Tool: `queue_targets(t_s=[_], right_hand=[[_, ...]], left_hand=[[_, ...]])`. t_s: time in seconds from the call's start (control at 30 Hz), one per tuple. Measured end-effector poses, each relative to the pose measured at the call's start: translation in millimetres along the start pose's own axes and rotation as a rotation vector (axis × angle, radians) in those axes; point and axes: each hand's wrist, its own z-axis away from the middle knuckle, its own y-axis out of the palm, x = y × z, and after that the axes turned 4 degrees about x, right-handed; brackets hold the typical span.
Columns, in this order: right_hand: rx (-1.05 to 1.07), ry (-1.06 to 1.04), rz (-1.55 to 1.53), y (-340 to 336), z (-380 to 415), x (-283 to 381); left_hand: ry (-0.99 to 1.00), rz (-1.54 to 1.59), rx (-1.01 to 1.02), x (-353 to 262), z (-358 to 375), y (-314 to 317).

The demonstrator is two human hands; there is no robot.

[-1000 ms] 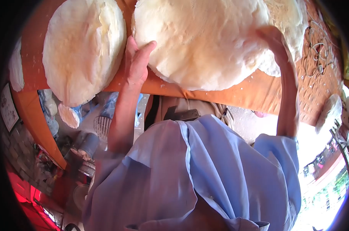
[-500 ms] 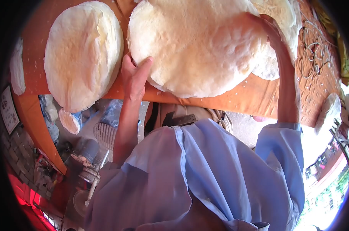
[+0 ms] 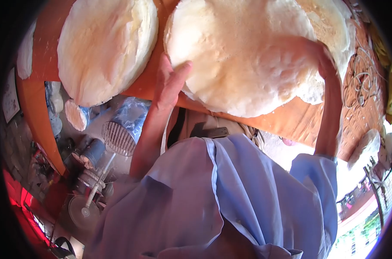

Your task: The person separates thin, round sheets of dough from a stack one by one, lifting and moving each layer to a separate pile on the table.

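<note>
With the light-blue cloth sleeve (image 3: 315,177) nearest, we judge it best to support both sides of the large, round, pale flatbread (image 3: 243,56) evenly and press softly, because its thin rim may tear. Our left hand (image 3: 171,84) grasps the left rim, thumb lying on top; our right hand (image 3: 326,60) bends at the wrist over the right side, blurred, so we cannot tell whether it grips. The bread is above the orange-covered table (image 3: 286,125), between a thick, pale flatbread stack (image 3: 103,47) and another browned, partly hidden flatbread (image 3: 330,26).
</note>
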Motion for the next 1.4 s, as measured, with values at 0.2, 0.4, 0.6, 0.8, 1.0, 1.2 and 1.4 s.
queue_targets(t_s=[0.2,0.4,0.6,0.8,1.0,1.2,1.4], right_hand=[[0.068,-0.008,-0.018,-2,-4,-9],[-0.030,0.165,-0.144,54,44,24],[-0.126,0.023,-0.054,62,69,51],[-0.204,-0.243,0.275,-42,73,124],[-0.217,-0.358,-0.044,254,65,253],[0.520,-0.489,-0.044,398,-55,182],[0.483,-0.107,0.117,442,-61,120]], left_hand=[[-0.289,0.406,-0.121,2,5,-4],[-0.251,0.402,0.021,5,28,9],[-0.094,0.291,0.067,-48,23,12],[0.101,0.243,0.239,-137,-9,-18],[0.174,0.143,0.036,-228,-11,-161],[0.181,0.087,-0.188,-229,0,-313],[0.085,-0.015,-0.465,-148,-15,-388]])
